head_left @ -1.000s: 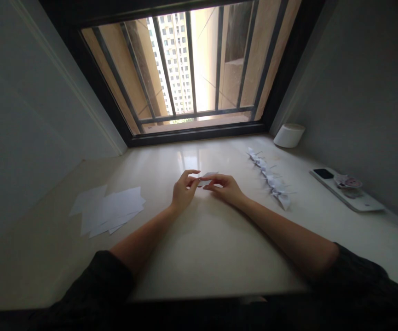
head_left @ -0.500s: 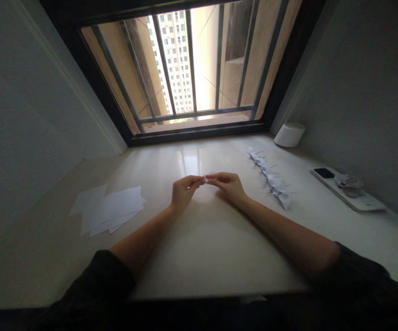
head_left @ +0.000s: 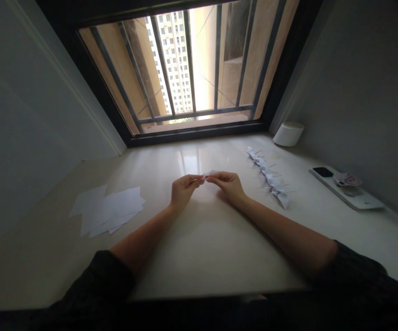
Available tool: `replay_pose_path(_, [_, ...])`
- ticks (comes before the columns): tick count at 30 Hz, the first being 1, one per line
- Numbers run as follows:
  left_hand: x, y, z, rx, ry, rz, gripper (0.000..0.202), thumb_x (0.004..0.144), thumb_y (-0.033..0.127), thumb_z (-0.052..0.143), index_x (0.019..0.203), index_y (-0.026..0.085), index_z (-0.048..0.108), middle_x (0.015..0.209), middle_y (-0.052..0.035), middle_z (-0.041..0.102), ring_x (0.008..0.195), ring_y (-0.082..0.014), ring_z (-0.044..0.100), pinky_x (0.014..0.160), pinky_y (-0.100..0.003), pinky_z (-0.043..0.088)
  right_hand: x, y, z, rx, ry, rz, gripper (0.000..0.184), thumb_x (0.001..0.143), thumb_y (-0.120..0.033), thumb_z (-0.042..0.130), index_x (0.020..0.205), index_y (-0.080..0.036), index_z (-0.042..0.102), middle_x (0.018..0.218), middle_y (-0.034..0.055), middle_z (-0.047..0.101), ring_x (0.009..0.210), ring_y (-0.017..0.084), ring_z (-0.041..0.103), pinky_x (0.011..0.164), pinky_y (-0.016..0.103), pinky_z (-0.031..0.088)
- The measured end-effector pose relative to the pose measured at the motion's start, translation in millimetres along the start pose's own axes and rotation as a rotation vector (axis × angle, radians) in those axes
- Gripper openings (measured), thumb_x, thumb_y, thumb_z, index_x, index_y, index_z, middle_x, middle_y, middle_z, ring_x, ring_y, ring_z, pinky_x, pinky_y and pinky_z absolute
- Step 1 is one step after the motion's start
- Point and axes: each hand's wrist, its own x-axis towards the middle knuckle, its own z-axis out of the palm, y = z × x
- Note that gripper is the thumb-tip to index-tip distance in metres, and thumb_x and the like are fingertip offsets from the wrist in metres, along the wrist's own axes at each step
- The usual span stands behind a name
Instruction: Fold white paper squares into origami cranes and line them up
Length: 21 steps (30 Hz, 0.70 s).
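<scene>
While left grip (head_left: 182, 191), right grip (head_left: 231, 185) pinch paper (head_left: 211, 173) short of surface (head_left: 199, 257) far edge, fingers (head_left: 217, 175) mostly cover it.

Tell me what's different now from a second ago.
The left hand has lowered its raised index finger into a pinch, close to the fingertips of the right hand. Both hands still hold the small folded paper, now more covered by fingers. Unchanged: the stacked sheets, the row of folded paper pieces and the phone.
</scene>
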Motion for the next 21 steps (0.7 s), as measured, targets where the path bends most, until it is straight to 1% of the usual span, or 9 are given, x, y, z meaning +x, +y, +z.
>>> replay_pose_path(7, [2.7, -3.0, -1.2, -0.043, 0.051, -0.059, 0.022, 0.065, 0.032, 0.072, 0.080, 0.015, 0.069, 0.079, -0.0070, 0.071, 0.074, -0.0174, 0.066, 0.070, -0.031, 0.051, 1.2, 0.1, -0.1, -0.002, 0.005, -0.004, 0.017, 0.061, -0.035, 0.076, 0.074, -0.023, 0.073, 0.080, 0.0031, 0.073, 0.077, 0.020, 0.066, 0.078, 0.036, 0.051])
replay_pose_path(10, [3.6, -3.2, -0.8, -0.054, 0.082, -0.070, 0.021, 0.064, 0.031, 0.073, 0.078, 0.016, 0.069, 0.076, -0.0057, 0.071, 0.073, -0.0166, 0.066, 0.070, -0.030, 0.050, 1.3, 0.0, -0.7, -0.002, -0.004, 0.009, 0.022, 0.060, -0.035, 0.077, 0.079, -0.023, 0.073, 0.078, 0.0031, 0.072, 0.072, 0.019, 0.066, 0.074, 0.035, 0.052])
replay_pose_path(13, [4.5, -3.0, -0.6, -0.054, 0.109, -0.071, 0.021, 0.063, 0.029, 0.074, 0.077, 0.016, 0.069, 0.074, -0.0047, 0.070, 0.071, -0.0154, 0.065, 0.069, -0.029, 0.050, 1.9, 0.6, -2.7, -0.006, 0.019, 0.023, 0.024, 0.060, -0.036, 0.076, 0.080, -0.022, 0.073, 0.074, 0.0030, 0.072, 0.066, 0.018, 0.065, 0.070, 0.034, 0.052])
replay_pose_path(17, [4.6, -2.5, -0.6, -0.057, 0.101, -0.086, 0.021, 0.063, 0.030, 0.074, 0.078, 0.016, 0.068, 0.074, -0.0047, 0.070, 0.071, -0.0151, 0.065, 0.068, -0.028, 0.050, 2.7, 1.6, -5.1, -0.052, 0.023, 0.024, 0.023, 0.063, -0.038, 0.074, 0.078, -0.021, 0.073, 0.073, 0.0038, 0.072, 0.068, 0.018, 0.065, 0.071, 0.034, 0.051])
replay_pose_path(21, [3.8, -1.7, -1.5, -0.064, 0.056, -0.080, 0.027, 0.066, 0.032, 0.073, 0.088, 0.017, 0.068, 0.077, -0.0051, 0.071, 0.074, -0.0161, 0.066, 0.071, -0.030, 0.051, 3.4, 2.8, -6.1, -0.090, 0.028, -0.002, 0.023, 0.063, -0.039, 0.074, 0.078, -0.021, 0.073, 0.077, 0.0044, 0.072, 0.072, 0.019, 0.065, 0.074, 0.034, 0.050])
